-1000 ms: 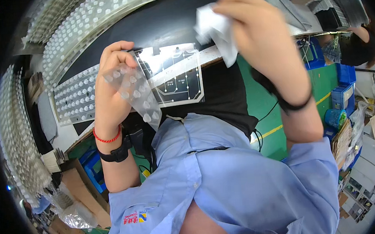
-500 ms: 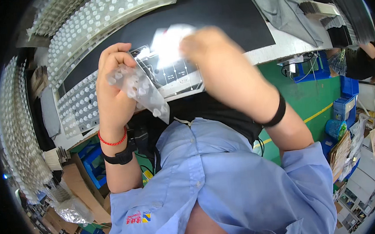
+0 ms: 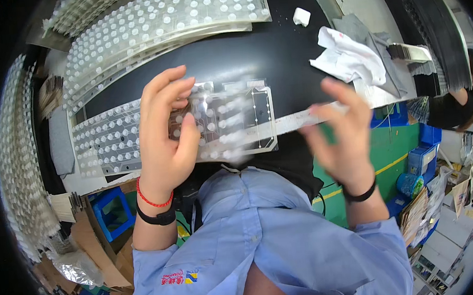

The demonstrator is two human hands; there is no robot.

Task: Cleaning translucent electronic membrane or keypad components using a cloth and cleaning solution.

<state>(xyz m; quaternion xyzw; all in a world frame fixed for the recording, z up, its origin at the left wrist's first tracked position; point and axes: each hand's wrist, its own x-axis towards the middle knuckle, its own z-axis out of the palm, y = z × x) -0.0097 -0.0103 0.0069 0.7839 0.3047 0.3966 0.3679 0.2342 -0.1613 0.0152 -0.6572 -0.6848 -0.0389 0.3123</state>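
A clear sheet with rows of white dots (image 3: 211, 125) lies over a transparent printed circuit sheet (image 3: 264, 115) near the table's front edge; its right part is smeared by motion. At its left end is my left hand (image 3: 164, 130), thumb and fingers apart, with dots showing in the gap. Whether the palm touches the sheet is hidden. My right hand (image 3: 345, 134) hovers by the front edge, fingers spread, nothing in them, slightly blurred. Beyond it lies a crumpled white cloth (image 3: 348, 57).
Stacked dotted sheets (image 3: 156, 21) cover the table's back left. Another dotted sheet (image 3: 109, 137) lies left of my left hand. A small white block (image 3: 302, 17) rests on the black mat (image 3: 279, 51). Grey cloth (image 3: 392, 62) lies at right. A co-worker (image 3: 452, 99) is at far right.
The white cloth has left my right hand and lies on the table at right. My right hand has moved right and opened. The dotted sheet has swung from upright to over the circuit sheet.
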